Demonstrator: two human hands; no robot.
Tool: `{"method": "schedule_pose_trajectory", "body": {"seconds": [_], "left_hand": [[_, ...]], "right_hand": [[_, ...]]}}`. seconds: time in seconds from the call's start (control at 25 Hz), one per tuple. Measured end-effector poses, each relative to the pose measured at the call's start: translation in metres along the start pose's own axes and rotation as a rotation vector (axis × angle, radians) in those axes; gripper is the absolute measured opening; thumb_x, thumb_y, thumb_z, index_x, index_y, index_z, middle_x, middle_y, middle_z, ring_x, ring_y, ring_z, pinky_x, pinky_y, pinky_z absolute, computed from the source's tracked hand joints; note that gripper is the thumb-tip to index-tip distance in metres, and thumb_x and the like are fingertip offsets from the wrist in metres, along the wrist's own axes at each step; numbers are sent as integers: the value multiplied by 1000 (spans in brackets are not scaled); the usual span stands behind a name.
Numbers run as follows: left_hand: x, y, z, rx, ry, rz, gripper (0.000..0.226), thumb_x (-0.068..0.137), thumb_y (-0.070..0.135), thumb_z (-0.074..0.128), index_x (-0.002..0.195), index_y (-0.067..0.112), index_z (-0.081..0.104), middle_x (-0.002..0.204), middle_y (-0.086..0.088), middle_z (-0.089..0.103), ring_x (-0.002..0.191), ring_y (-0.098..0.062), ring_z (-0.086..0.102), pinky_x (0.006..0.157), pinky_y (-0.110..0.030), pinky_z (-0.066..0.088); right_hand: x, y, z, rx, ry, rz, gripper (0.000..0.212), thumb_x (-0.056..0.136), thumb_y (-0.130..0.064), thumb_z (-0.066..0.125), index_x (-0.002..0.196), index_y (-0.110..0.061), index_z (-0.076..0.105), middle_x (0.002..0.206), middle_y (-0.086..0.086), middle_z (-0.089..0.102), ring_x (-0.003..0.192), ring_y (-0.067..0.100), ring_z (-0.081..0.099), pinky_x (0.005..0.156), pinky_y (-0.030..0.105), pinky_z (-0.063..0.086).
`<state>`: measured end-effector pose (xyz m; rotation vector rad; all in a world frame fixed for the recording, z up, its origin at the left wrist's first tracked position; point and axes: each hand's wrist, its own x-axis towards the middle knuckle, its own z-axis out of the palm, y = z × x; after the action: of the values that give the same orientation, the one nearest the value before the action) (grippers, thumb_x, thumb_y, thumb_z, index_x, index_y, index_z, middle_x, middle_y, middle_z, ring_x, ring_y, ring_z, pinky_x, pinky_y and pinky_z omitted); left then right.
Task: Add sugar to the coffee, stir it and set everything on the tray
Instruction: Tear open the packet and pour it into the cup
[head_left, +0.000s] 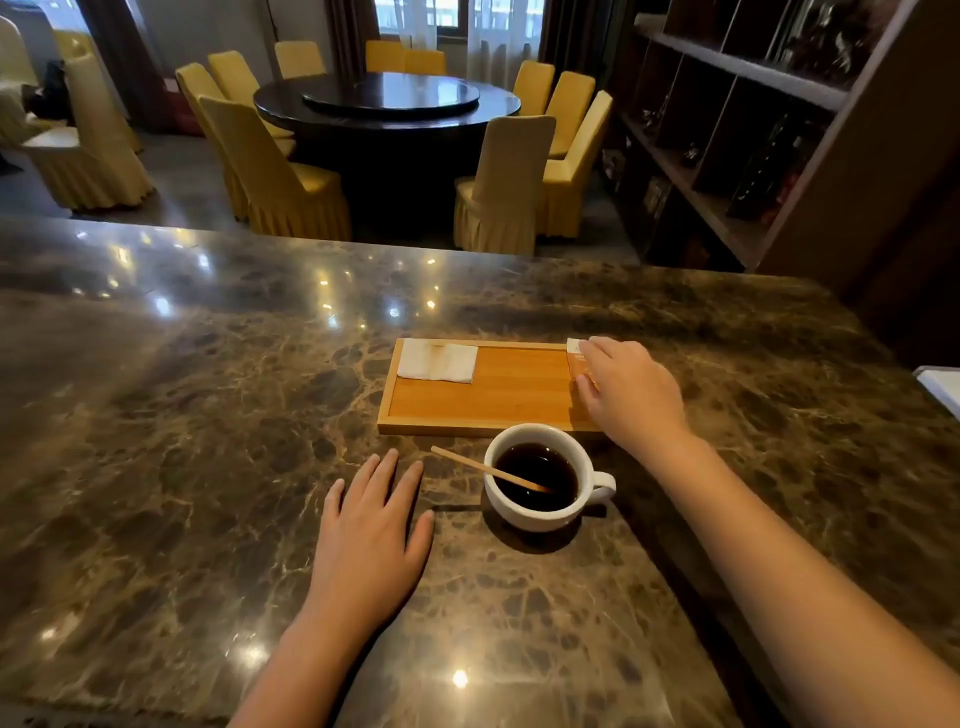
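Observation:
A white cup (587, 470) of black coffee stands on the marble counter just in front of a wooden tray (498, 392). A wooden stir stick (467, 462) leans in the cup, its end poking out to the left. A folded white napkin (437, 360) lies in the tray's far left corner. At the tray's right end my right hand (631, 387) rests on an orange and white sugar packet (575, 357), fingers curled over it. My left hand (371, 530) lies flat on the counter to the left of the cup, fingers apart and empty.
The marble counter (208, 415) stretches wide to the left and in front. A white object (943, 387) sits at the counter's right edge. Beyond the counter are a round dark table with yellow chairs and a dark shelf unit on the right.

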<state>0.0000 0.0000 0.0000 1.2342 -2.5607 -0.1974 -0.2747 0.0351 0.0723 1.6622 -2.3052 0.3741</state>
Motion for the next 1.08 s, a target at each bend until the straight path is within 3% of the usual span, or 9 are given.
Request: {"method": "schedule_pose_trajectory", "body": {"seconds": [0.2,0.44,0.56,0.68,0.88,1.08], "left_hand": [[-1,0,2,10,72,0,52,85,44,33,128,18,48,135,-12,45,126,-26,35,98,-50,26],[0,-1,1,14,82,1,52,85,44,34,128,18,48,134,-11,46,125,-26,36,98,-48,24],[-1,-2,1,18,83,-3,52,84,44,34,128,18,48,135,-11,46,125,-26,36,98,-48,23],[0,-2,1,14,75,-5,52,85,44,34,128,19,47,135,-11,45,126,-25,35,99,-49,24],[0,0,2,14,75,-4,52,84,44,34,128,19,48,134,-11,46,125,-25,36,99,-48,23],[0,-1,2,10,74,-3,52,85,44,33,128,19,47,135,-10,46,126,-25,35,99,-49,23]], "right_hand": [[20,5,29,-45,-168,34,30,93,-31,46,115,-14,57,118,5,64,108,23,56,83,37,51],[20,7,34,64,-133,47,26,93,-33,48,90,-14,65,89,3,68,82,17,59,68,30,51],[17,6,32,141,-102,78,19,92,-22,50,92,-11,65,94,6,67,85,19,59,68,26,44],[15,12,34,113,-2,189,21,88,-26,59,101,-10,63,105,8,65,99,23,56,76,33,47],[20,20,36,-1,-93,406,43,82,-48,60,99,-9,66,107,13,63,103,30,53,84,44,47],[21,13,36,212,-131,513,33,80,-41,67,96,-13,62,111,12,62,108,31,52,92,46,41]]}}
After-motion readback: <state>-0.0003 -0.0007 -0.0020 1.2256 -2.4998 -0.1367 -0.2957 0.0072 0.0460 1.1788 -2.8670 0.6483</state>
